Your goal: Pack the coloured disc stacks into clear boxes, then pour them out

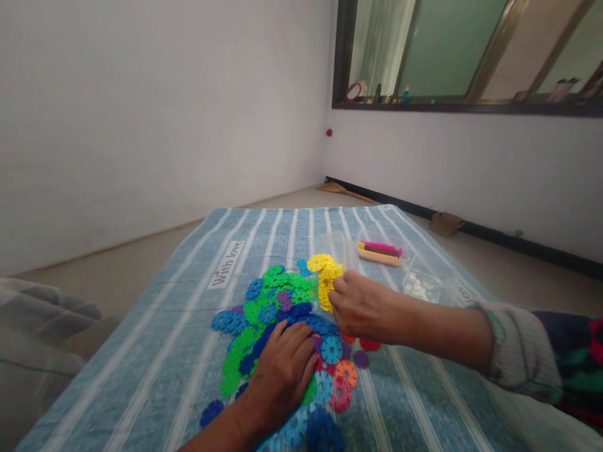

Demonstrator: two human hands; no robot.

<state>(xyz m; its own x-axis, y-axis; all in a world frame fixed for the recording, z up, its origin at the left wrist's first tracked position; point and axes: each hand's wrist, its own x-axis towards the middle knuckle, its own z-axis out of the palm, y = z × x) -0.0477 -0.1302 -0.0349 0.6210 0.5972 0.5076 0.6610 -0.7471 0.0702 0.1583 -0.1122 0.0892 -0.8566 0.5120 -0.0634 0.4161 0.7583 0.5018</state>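
Note:
A pile of notched plastic building discs in several colours lies on a striped cloth. My left hand rests palm down on the pile, fingers stretched out, over dark blue discs. Beside the yellow discs, at the far right of the pile, my right hand is closed with its fingers curled downward. Whatever its fingertips hold, if anything, is hidden. Green discs spread along the left side. Nearer me and to the right are an orange disc, a pink disc and light blue discs.
Beyond my right hand is a clear plastic container with pink, brown and tan sticks. Crumpled clear plastic lies nearer, behind my forearm. A white wall and a window stand beyond the cloth-covered surface.

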